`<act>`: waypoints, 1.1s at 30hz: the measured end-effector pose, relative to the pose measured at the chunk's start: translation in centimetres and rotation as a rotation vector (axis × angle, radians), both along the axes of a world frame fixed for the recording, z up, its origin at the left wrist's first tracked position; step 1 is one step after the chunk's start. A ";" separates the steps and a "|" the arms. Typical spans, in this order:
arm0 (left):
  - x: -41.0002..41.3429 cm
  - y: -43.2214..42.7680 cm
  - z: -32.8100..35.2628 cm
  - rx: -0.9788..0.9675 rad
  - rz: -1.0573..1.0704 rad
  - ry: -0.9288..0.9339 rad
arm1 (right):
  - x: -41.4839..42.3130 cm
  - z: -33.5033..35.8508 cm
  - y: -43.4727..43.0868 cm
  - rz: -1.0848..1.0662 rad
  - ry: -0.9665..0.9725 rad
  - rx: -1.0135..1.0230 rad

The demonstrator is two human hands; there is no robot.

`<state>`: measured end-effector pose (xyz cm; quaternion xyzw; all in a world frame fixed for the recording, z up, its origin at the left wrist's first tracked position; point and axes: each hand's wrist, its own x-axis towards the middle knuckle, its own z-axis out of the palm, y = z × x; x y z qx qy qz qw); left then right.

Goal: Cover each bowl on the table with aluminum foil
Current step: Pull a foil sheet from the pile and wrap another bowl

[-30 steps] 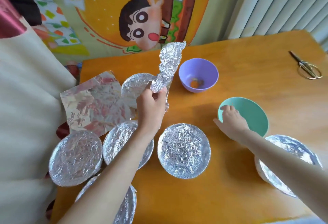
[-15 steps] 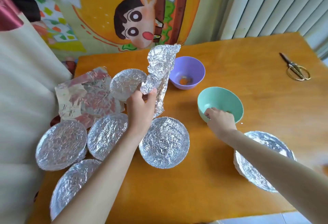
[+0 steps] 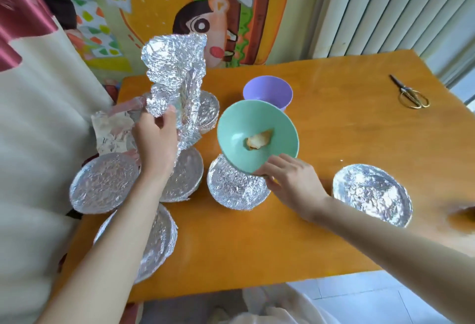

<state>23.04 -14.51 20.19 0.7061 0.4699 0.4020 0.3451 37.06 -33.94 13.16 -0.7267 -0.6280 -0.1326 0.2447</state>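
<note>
Our right grip pinches the near rim of the green bowl, tilted toward us above the table, while our left grip pinches the foil, standing upright just left of that bowl, so we judge it must swing right.

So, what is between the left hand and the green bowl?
In the head view, the crumpled foil sheet held by the left hand hangs beside the green bowl, a foil-covered bowl behind it.

Scissors right of rear bowl; flat foil left.
</note>
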 end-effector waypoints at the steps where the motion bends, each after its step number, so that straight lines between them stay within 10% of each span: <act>1: -1.0 0.0 0.1 -0.004 0.014 -0.019 | -1.4 -0.1 -0.4 0.027 -0.003 0.002; 16: -11.3 -3.1 -0.7 0.018 0.058 -0.014 | -15.5 -5.9 -6.6 0.337 0.051 -0.267; 33: -9.8 -4.9 -0.7 -0.016 -0.037 -0.042 | -11.6 -9.0 -1.0 0.093 0.125 -0.414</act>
